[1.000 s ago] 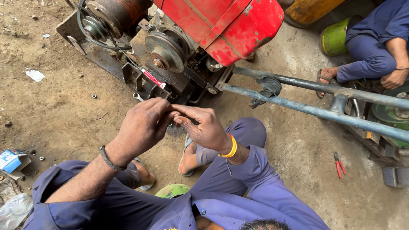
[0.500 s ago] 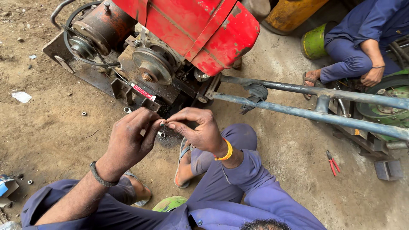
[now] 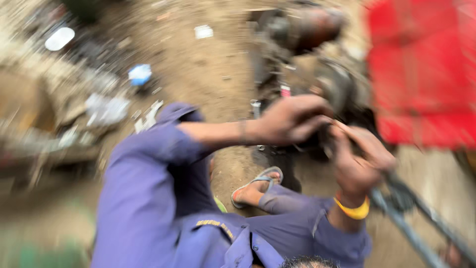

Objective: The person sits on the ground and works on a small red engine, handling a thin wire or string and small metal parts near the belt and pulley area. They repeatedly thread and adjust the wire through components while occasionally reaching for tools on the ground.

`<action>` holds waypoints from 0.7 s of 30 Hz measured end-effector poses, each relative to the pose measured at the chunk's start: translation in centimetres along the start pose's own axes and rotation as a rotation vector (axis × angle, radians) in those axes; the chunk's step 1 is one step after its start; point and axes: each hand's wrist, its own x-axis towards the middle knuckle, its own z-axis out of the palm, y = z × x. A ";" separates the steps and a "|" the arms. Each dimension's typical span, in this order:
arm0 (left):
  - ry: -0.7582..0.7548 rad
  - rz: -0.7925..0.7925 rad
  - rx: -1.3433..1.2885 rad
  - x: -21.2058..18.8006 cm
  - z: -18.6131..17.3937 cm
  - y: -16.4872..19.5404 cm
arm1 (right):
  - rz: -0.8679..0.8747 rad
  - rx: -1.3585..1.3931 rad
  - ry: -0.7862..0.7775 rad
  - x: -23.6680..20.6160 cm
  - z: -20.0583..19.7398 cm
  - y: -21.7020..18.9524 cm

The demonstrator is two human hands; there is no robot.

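Observation:
The whole view is smeared by motion. My left hand, with a dark band at the wrist, is curled in front of the dark engine block. My right hand, with a yellow bangle at the wrist, meets it fingertip to fingertip. Both pinch a small thin part between them; the blur hides what it is. The engine's red cover fills the upper right, just beyond the hands.
A grey metal bar runs down to the lower right under my right wrist. My sandalled foot rests on the dirt below the hands. Litter lies on the ground at left: a blue scrap and white pieces.
The view has swung sharply, so the engine now sits at the upper right and everything is blurred. My hands stay together at the engine's side.

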 end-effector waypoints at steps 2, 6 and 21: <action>0.006 -0.017 -0.003 -0.4 0.4 -0.6 | 0.174 0.248 -0.010 -0.9 0.6 0.7; -0.029 -0.164 -0.108 -0.3 0.6 -1.4 | 0.276 0.403 0.024 -2.6 1.2 2.4; -0.060 -0.206 -0.203 -0.3 -0.2 -1.4 | 0.309 0.435 0.114 -2.8 1.9 2.0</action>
